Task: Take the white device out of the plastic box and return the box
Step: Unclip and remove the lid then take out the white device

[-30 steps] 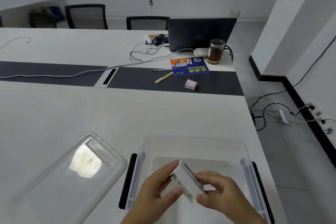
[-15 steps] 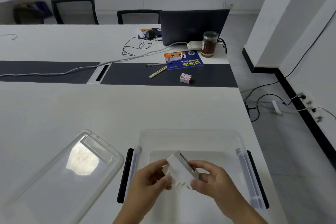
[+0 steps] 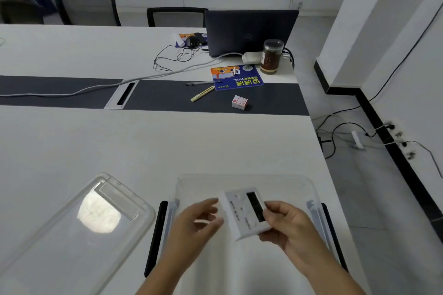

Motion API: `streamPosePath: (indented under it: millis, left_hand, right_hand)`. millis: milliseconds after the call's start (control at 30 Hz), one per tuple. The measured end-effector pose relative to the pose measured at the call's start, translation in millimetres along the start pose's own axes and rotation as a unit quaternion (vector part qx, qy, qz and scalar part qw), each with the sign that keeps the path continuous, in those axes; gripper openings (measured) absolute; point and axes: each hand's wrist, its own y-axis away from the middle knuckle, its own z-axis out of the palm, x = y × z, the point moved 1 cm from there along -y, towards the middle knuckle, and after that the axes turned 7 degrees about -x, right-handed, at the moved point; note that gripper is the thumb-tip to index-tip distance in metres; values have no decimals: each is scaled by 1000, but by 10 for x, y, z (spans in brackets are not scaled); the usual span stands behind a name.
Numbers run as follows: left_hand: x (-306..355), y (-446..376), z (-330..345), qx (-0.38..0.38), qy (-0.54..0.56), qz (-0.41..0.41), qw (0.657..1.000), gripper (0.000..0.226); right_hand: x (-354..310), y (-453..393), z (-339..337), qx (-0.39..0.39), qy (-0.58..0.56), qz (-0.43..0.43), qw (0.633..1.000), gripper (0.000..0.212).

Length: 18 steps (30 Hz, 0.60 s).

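Observation:
A flat white device [image 3: 243,213] with a dark narrow window on its face is held above the open clear plastic box [image 3: 242,181] near the table's front edge. My right hand [image 3: 285,225] grips the device by its right edge, face up towards me. My left hand [image 3: 199,218] hovers just left of the device, blurred, fingers apart, apparently not touching it. The box has black side handles [image 3: 155,237]. Its clear lid [image 3: 79,230] lies upside down on the table to the left.
Further back lie a small white-and-red box [image 3: 239,102], a yellow pen [image 3: 202,93], a blue leaflet [image 3: 236,76], a brown jar [image 3: 271,56], a dark laptop [image 3: 251,31] and loose cables [image 3: 172,60]. The table's right edge runs just beside the box.
The device has turned from edge-on to face up and risen a little. My left hand has let go of it and drawn slightly left; my right hand keeps hold.

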Motion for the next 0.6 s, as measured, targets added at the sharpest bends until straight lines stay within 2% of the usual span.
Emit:
streamPosePath:
  millis: [100, 200, 267, 333, 467, 600]
  left_hand:
    - [45, -183, -231, 108, -71, 39, 991, 32]
    - [34, -389, -449, 165, -168, 38, 971, 40]
    - [10, -551, -535, 159, -233, 8, 959, 44]
    - [-38, -686, -556, 128, -247, -10, 960, 40]
    - [-150, -818, -516, 68, -219, -2, 973, 23]
    - [-217, -834, -539, 50, -125, -33, 990, 10]
  right_hand:
    - [-265, -164, -42, 51, 40, -49, 997, 16]
    - [-593, -454, -60, 91, 88, -92, 988, 15]
    - [-766, -718, -38, 97, 139, -97, 981, 15]
    - [-866, -1077, -10, 105, 216, -78, 968, 20]
    - [-863, -1882, 51, 146, 333, -37, 931, 21]
    - [-732, -2572, 75, 201, 410, -10, 890, 16]
